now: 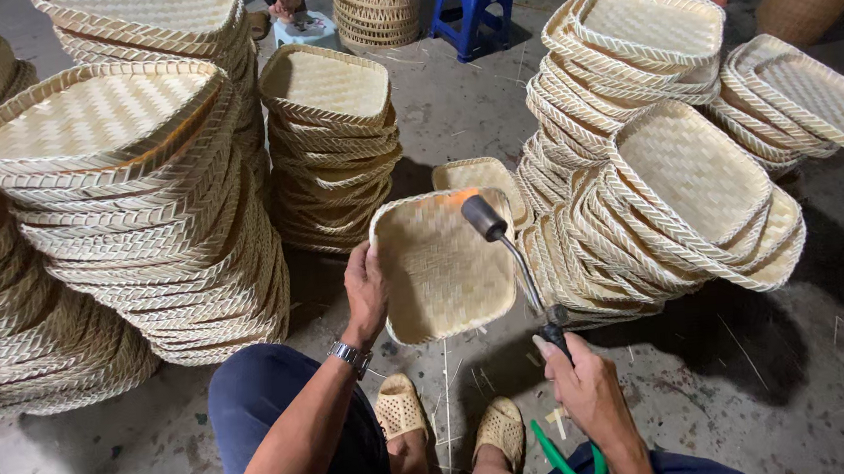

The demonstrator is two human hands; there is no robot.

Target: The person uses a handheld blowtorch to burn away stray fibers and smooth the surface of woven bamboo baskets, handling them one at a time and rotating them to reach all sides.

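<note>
Gripping tilted woven tray [441, 266] rim, left hand [365, 292]; right hand [582, 385] clenched on torch [513, 250], nozzle up-left toward tray.

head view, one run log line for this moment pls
left hand: holds woven tray tilted | right hand: grips gas torch | flame at tray's top rim | tray stacks around

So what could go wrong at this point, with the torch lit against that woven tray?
1. The flame licks the rim of the woven tray; held there too long, it could scorch or catch.
2. The left hand grips that tray's edge, fairly near the heat.
3. Stacks of woven trays crowd both sides, and loose strips lie on the floor, so a stray sweep of the torch in the right hand might ignite them.
</note>
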